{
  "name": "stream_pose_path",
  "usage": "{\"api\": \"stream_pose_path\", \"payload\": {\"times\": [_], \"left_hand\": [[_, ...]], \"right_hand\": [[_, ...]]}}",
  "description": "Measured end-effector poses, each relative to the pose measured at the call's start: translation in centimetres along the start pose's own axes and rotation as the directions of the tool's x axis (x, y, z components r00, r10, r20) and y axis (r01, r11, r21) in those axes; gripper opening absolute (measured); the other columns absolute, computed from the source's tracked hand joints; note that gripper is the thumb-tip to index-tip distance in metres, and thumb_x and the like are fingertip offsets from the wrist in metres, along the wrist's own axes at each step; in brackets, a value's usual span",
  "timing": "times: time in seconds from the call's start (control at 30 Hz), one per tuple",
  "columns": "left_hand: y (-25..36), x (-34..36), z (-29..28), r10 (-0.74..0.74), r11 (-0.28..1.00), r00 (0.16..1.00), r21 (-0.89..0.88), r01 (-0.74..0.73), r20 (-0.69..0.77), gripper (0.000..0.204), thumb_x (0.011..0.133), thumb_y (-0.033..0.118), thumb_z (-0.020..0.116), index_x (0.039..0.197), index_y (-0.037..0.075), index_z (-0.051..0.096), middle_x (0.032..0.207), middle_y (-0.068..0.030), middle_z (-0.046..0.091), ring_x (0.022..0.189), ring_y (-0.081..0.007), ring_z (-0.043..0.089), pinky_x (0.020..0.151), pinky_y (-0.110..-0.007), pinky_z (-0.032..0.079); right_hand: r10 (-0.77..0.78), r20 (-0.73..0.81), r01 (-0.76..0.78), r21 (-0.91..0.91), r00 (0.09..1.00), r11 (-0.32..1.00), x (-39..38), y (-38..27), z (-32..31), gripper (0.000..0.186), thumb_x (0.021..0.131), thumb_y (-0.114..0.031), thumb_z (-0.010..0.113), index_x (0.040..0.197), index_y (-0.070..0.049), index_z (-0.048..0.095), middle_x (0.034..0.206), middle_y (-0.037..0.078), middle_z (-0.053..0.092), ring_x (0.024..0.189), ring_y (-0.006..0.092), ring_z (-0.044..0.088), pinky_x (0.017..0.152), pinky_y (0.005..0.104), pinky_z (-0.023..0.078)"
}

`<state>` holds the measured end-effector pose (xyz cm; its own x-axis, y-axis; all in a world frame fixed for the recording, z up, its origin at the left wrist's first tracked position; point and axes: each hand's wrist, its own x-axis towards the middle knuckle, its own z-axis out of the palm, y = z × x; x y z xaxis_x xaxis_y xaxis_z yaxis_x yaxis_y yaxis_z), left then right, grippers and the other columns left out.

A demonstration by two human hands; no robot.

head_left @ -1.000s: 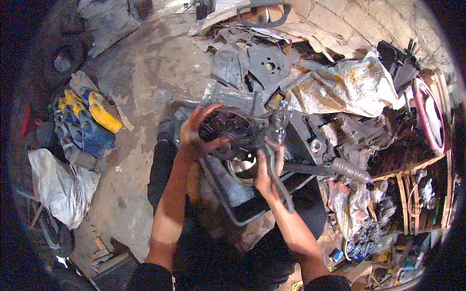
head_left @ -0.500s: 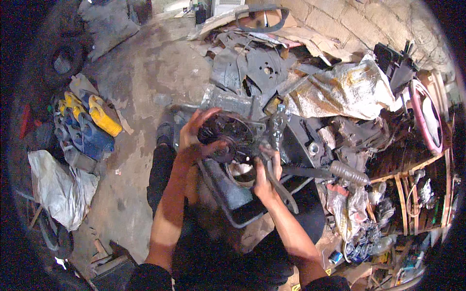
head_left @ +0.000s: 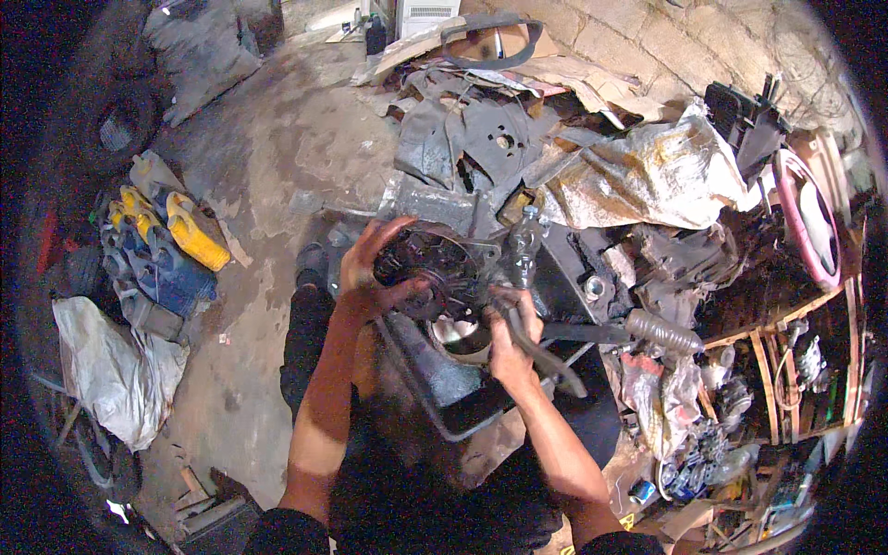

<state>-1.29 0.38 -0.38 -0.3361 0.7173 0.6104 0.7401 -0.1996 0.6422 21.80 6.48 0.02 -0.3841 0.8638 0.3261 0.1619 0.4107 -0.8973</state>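
A worker's right hand (head_left: pixel 514 340) clenches a curved grey bar (head_left: pixel 553 367) at four o'clock of a round dark part (head_left: pixel 433 246), clasped by the left hand (head_left: pixel 363 270) at nine above a black tray (head_left: pixel 453 387), an apparent levering step calling for a firm left hold. Since the earlier frame, the bar's free end has swung from about five o'clock toward four.

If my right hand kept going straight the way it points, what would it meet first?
Probably the dark round part your left hand holds; depth is unclear, and the clear bottle sits just right of that line.
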Motion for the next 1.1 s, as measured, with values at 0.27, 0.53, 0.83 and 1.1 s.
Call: {"api": "stream_pose_path", "payload": {"times": [0.27,0.53,0.83,1.1], "left_hand": [[0.4,0.1,0.6,-0.038,0.991,0.999,-0.128,0.035,-0.021,0.080,0.054,0.031,0.089,0.127,0.015,0.057,0.114,-0.0094,0.062,0.104,-0.0301,0.063,0.091,-0.039,0.049],[0.2,-0.1,0.3,0.015,0.996,0.999,-0.083,-0.019,-0.047,0.080,0.055,0.032,0.089,0.126,0.014,0.058,0.115,-0.0105,0.064,0.106,-0.0303,0.063,0.092,-0.038,0.049],[0.7,0.1,-0.2,-0.084,0.989,0.996,-0.118,0.085,0.016,0.082,0.053,0.027,0.090,0.127,0.012,0.057,0.115,-0.0109,0.064,0.107,-0.0294,0.063,0.094,-0.037,0.048],[1.0,0.3,0.3,-0.036,0.989,0.999,-0.143,0.034,-0.012,0.082,0.053,0.030,0.090,0.127,0.014,0.058,0.116,-0.0106,0.062,0.107,-0.0306,0.062,0.092,-0.038,0.049]], "right_hand": [[-0.169,0.025,0.169,-0.021,0.985,0.985,0.4,1.2,1.0,0.028,0.089,-0.014,0.055,0.113,0.000,0.053,0.101,0.015,0.060,0.094,0.0223,0.059,0.085,0.0385,0.046],[-0.014,-0.223,0.063,0.215,0.975,0.975,1.7,-1.3,0.3,0.025,0.091,-0.012,0.058,0.113,0.000,0.058,0.105,0.013,0.066,0.094,0.0224,0.063,0.084,0.0360,0.049],[0.061,0.174,-0.046,-0.090,0.983,0.995,0.3,0.3,-0.6,0.024,0.089,-0.011,0.055,0.109,0.002,0.057,0.098,0.017,0.064,0.093,0.0237,0.062,0.081,0.0362,0.048],[0.009,-0.009,-0.008,0.011,1.000,1.000,-0.5,1.1,1.6,0.025,0.090,-0.014,0.056,0.111,0.000,0.055,0.102,0.015,0.062,0.095,0.0218,0.058,0.086,0.0369,0.046]]}}
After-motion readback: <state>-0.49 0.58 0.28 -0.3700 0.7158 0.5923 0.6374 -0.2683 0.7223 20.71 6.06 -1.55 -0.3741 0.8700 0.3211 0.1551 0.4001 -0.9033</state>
